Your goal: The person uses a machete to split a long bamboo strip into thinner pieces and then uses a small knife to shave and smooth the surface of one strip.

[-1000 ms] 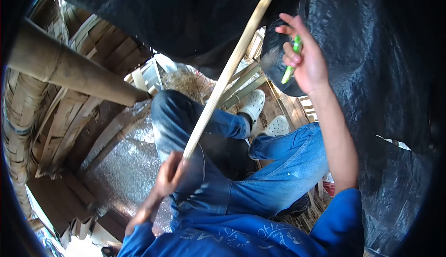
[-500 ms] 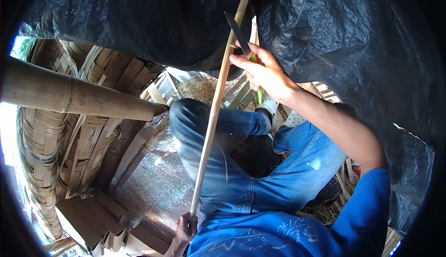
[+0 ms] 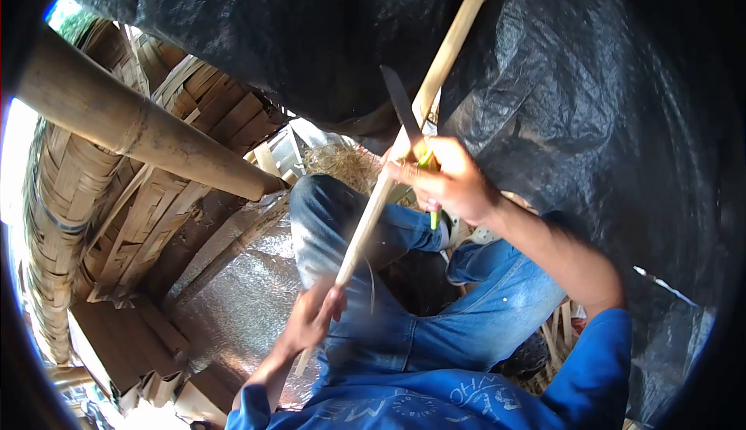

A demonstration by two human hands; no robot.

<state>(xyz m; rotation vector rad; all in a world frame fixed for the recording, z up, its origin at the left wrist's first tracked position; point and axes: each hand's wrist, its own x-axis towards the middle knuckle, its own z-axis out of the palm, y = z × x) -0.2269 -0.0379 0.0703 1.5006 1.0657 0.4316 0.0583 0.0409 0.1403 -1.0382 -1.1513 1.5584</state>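
A long pale strip of bamboo or wood (image 3: 367, 220) slants across the view, from the top right down past my left thigh. My left hand (image 3: 312, 315) is closed around its lower part, and the tail end pokes out below the fist. My right hand (image 3: 454, 177) grips a knife with a green handle (image 3: 434, 218). Its dark blade (image 3: 399, 97) points up and to the left, lying across the strip near its middle. The right thumb and fingers also touch the strip there. A thin shaving (image 3: 371, 286) hangs by the strip's lower part.
A thick bamboo pole (image 3: 148, 128) runs in from the left beside woven bamboo panels (image 3: 144, 224). Black plastic sheeting (image 3: 567, 80) hangs ahead and at right. Cardboard boxes (image 3: 116, 344) stand lower left. My jeans-clad legs (image 3: 497, 305) are crossed below, near some straw (image 3: 338, 164).
My left hand has slid up the strip from its lower end. My right hand with the knife has come down, and the strip's upper part has swung to the right.
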